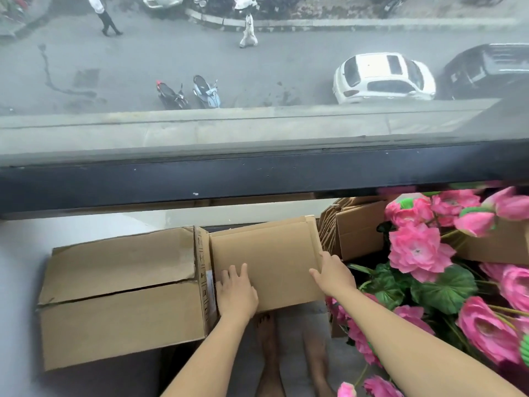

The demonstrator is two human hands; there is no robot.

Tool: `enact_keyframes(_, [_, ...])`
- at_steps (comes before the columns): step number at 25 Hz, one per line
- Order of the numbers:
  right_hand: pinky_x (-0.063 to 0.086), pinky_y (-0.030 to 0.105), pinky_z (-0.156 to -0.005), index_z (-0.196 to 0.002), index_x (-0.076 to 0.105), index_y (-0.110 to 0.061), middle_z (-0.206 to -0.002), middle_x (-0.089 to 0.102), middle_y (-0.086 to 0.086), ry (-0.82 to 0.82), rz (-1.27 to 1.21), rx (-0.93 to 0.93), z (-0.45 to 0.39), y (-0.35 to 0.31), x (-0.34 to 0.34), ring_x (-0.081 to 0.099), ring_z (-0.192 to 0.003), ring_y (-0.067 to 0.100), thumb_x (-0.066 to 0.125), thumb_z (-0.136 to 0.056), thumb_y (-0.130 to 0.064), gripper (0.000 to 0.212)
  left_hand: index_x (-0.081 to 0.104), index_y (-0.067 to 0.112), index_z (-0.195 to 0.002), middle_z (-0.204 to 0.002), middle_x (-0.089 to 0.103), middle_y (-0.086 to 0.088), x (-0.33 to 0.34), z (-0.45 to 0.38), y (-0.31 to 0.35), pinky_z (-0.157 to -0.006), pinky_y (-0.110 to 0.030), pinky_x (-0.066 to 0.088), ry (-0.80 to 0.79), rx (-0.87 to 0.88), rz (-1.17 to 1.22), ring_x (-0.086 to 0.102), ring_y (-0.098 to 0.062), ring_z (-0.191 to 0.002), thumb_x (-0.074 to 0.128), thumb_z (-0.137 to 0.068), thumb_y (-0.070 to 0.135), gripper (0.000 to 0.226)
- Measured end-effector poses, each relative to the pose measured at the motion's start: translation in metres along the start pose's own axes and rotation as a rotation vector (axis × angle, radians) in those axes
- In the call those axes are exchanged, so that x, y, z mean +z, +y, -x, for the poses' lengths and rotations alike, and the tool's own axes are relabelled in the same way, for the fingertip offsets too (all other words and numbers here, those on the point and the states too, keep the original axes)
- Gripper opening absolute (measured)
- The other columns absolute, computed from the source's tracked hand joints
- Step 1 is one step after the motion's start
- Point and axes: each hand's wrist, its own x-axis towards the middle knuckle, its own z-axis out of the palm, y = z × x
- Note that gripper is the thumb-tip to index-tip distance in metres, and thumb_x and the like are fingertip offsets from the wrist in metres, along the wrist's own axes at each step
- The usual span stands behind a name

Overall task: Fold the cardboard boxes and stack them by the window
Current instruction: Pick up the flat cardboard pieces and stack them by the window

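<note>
Head view looks down at a folded cardboard box (266, 262) that lies flat under the black window frame (257, 179), between a large closed carton (120, 293) on the left and a bundle of flattened boxes (355, 227) on the right. The left hand (236, 290) rests on its near left corner with the fingers spread and almost straight, so this grip is wide and only presses. The right hand (332, 275) holds the right edge, with the fingers laid over the top face; whether the thumb goes under the edge I cannot tell.

I judge the box is light and quite stiff while flat, but it can bend along its crease lines and slide on smooth cardboard. The best hold seems to be at two opposite edges, as now. Pink artificial flowers (420, 250) stand just beside the right arm and could catch on it.
</note>
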Motion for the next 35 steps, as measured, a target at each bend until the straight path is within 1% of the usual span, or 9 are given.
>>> enact_keyframes(3, [0.048,0.04,-0.092,-0.14,0.042,-0.017,-0.133,0.051,0.009,0.031,0.037,-0.005,0.039,0.015,-0.013,0.054,-0.122,0.031,0.054,-0.097,-0.047,0.053,0.026,0.02,-0.154,-0.144,0.041,-0.007,-0.025,0.018,0.02,-0.109,-0.043,0.035,-0.035,0.11,-0.038,0.037,-0.027,-0.135,0.045,-0.099,0.034,0.06])
enact_keyframes(7, [0.048,0.038,-0.094,-0.139,0.045,-0.018,-0.134,0.053,0.008,0.11,-0.038,0.06,0.11,0.051,-0.025,0.055,-0.122,0.029,0.052,-0.098,-0.045,0.049,0.039,0.02,-0.143,-0.139,0.047,-0.009,-0.057,0.057,0.058,-0.102,-0.041,0.04,-0.05,0.315,-0.141,0.043,-0.028,-0.129,0.045,-0.099,0.034,0.047])
enact_keyframes(10, [0.046,0.037,-0.096,-0.134,0.05,-0.017,-0.134,0.055,0.008,0.143,-0.15,0.145,0.16,0.084,-0.022,0.055,-0.123,0.029,0.052,-0.097,-0.042,0.044,0.047,0.02,-0.135,-0.135,0.052,-0.007,-0.06,0.083,0.099,-0.1,-0.04,0.043,-0.108,0.484,-0.252,0.047,-0.029,-0.127,0.044,-0.098,0.036,0.04])
enact_keyframes(14, [0.047,0.038,-0.095,-0.126,0.056,-0.017,-0.129,0.058,0.01,0.193,-0.412,0.364,0.238,0.159,0.007,0.057,-0.12,0.031,0.056,-0.095,-0.04,0.039,0.055,0.018,-0.128,-0.13,0.06,-0.009,-0.033,0.14,0.182,-0.098,-0.039,0.048,-0.2,0.781,-0.486,0.056,-0.03,-0.121,0.044,-0.095,0.031,0.037])
enact_keyframes(17, [0.048,0.038,-0.092,-0.123,0.059,-0.014,-0.126,0.061,0.011,0.26,-0.622,0.53,0.304,0.212,0.049,0.059,-0.116,0.032,0.055,-0.096,-0.039,0.037,0.057,0.019,-0.128,-0.127,0.064,-0.01,-0.002,0.2,0.24,-0.094,-0.038,0.049,-0.216,0.956,-0.673,0.061,-0.031,-0.118,0.046,-0.094,0.03,0.037])
enact_keyframes(21, [0.049,0.034,-0.091,-0.131,0.056,-0.02,-0.129,0.062,0.009,0.311,-0.862,0.774,0.398,0.269,0.127,0.061,-0.116,0.03,0.057,-0.095,-0.045,0.044,0.061,0.017,-0.125,-0.122,0.068,-0.01,0.062,0.302,0.293,-0.089,-0.038,0.052,-0.27,1.154,-0.826,0.064,-0.032,-0.113,0.047,-0.091,0.038,0.042])
enact_keyframes(24, [0.048,0.035,-0.093,-0.131,0.055,-0.017,-0.132,0.06,0.009,0.348,-0.991,0.894,0.468,0.307,0.192,0.059,-0.119,0.03,0.054,-0.096,-0.046,0.045,0.052,0.012,-0.135,-0.127,0.064,-0.009,0.129,0.384,0.303,-0.093,-0.036,0.051,-0.277,1.269,-0.98,0.062,-0.028,-0.116,0.048,-0.095,0.042,0.049])
enact_keyframes(29, [0.048,0.035,-0.094,-0.129,0.056,-0.013,-0.132,0.06,0.013,0.385,-1.158,1.046,0.58,0.36,0.278,0.059,-0.12,0.032,0.055,-0.094,-0.044,0.047,0.053,0.022,-0.137,-0.138,0.058,-0.005,0.24,0.519,0.307,-0.101,-0.035,0.047,-0.329,1.499,-1.139,0.056,-0.025,-0.127,0.046,-0.1,0.043,0.043])
enact_keyframes(35, [0.047,0.03,-0.093,-0.127,0.058,-0.014,-0.131,0.061,0.011,0.455,-1.314,1.23,0.658,0.415,0.337,0.059,-0.12,0.028,0.056,-0.093,-0.045,0.046,0.051,0.023,-0.137,-0.139,0.056,-0.003,0.324,0.644,0.333,-0.1,-0.037,0.05,-0.371,1.697,-1.289,0.056,-0.025,-0.126,0.046,-0.099,0.044,0.044])
